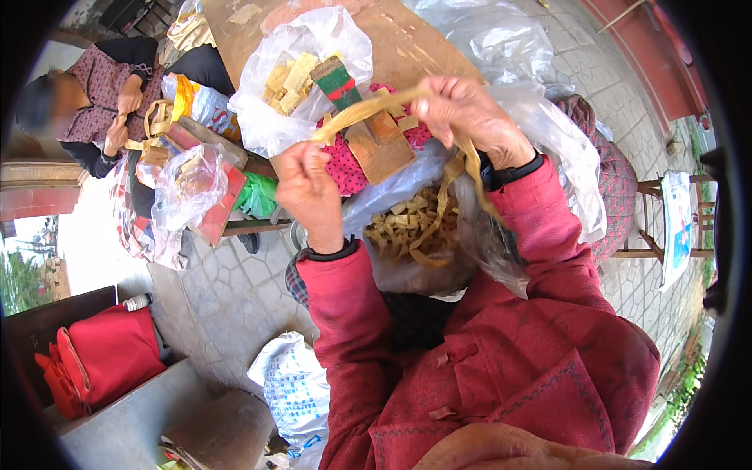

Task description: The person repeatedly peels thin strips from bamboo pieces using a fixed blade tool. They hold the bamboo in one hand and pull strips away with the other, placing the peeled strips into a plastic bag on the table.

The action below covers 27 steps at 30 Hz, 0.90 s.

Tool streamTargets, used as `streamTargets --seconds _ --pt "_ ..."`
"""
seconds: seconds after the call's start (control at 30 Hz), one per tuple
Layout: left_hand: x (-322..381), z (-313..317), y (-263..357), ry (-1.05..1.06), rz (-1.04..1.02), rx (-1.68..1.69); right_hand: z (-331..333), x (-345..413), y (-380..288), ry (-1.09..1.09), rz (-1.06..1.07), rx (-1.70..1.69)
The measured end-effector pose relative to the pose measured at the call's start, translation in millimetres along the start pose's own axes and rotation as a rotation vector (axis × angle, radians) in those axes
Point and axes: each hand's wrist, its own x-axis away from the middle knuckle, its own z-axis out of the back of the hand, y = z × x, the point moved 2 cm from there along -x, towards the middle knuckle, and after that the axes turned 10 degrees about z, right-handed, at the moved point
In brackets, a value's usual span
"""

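Observation:
A long, flat yellowish strip (376, 110) is stretched between my two hands. My left hand (309, 191) pinches one end, and my right hand (470, 117) grips it further along, with the rest hanging down past my right wrist. Below the strip a small wooden block (379, 147) lies on pink dotted cloth (346, 170). A green block with a red band (336, 82) stands just behind it. Closer to my body, many small folded yellowish pieces (411, 223) fill a plastic-lined container, with a loose strip looped over them.
A plastic bag of yellow pieces (291, 82) sits on the wooden table (411, 35). Clear plastic sheeting (546, 129) lies at the right. Another person (106, 100) works with strips at the upper left, near a crumpled plastic bag (194, 182). A wooden chair (652, 188) is far right.

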Motion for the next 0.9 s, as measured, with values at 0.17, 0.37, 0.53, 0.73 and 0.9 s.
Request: streamTargets --seconds 0.17,0.37,0.53,0.73,0.9 --pt "20.1 -27.7 14.6 -0.259 -0.297 -0.067 -12.3 -6.0 6.8 0.205 0.282 0.029" --pt "12.5 -21.7 17.3 -0.123 -0.392 -0.089 -30.3 -7.2 39.9 -0.203 0.183 0.480" --pt "16.5 -29.1 5.3 -0.323 -0.026 0.212 -28.6 -4.3 53.6 -0.281 0.032 0.469" --pt "17.5 -29.4 -1.0 -0.320 0.146 0.288 -29.5 -8.7 61.9 -0.149 0.180 0.624" --pt "14.7 -29.2 -9.6 -0.359 0.418 0.498 -29.3 -9.7 62.0 -0.054 0.437 0.648"
